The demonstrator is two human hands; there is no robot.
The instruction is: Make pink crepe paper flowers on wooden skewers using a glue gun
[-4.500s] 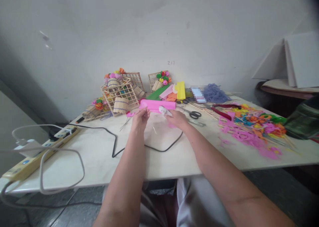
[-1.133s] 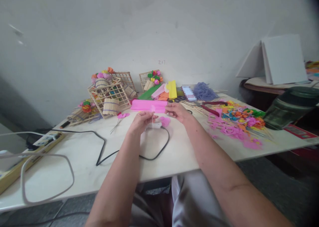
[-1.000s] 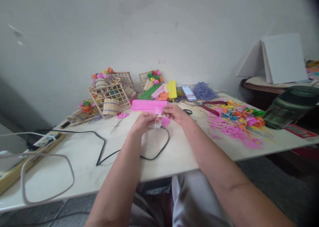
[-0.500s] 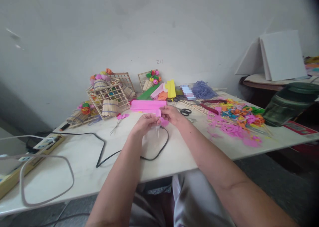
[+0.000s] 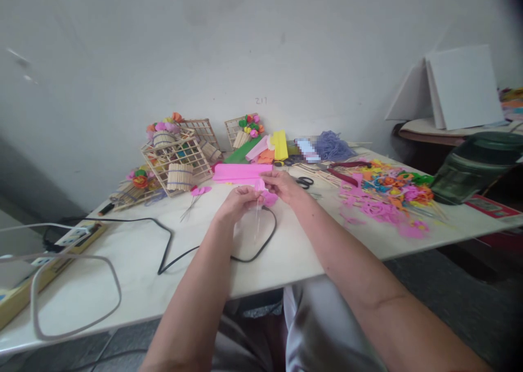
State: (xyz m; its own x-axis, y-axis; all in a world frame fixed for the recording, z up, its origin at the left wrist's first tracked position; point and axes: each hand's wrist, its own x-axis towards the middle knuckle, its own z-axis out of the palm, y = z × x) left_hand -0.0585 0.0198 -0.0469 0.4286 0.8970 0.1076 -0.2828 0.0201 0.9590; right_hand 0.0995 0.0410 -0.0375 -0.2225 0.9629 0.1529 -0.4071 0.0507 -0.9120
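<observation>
My left hand (image 5: 241,201) pinches thin pale wire stems (image 5: 257,222) that hang down below its fingertips. At their top is a piece of pink crepe paper (image 5: 260,184), which the fingers of my right hand (image 5: 281,186) pinch from the other side. The fingers partly hide the paper, so its exact shape is unclear. Close by, loose pink paper petals (image 5: 269,198) lie on the table under my hands. Just beyond them lies a folded strip of pink crepe paper (image 5: 241,172). Black-handled scissors (image 5: 304,182) rest to the right of my right hand.
Stick frames (image 5: 200,162) with paper flowers stand at the back left. A black cable (image 5: 165,252) crosses the table towards a power strip (image 5: 65,252). Colourful paper scraps (image 5: 392,189), red-handled pliers (image 5: 345,177), purple yarn (image 5: 333,147) and a green bottle (image 5: 474,168) occupy the right side.
My right hand has shifted slightly left, its fingers closer over the pink paper. The hanging stems have moved a little. My left hand stays nearly in place.
</observation>
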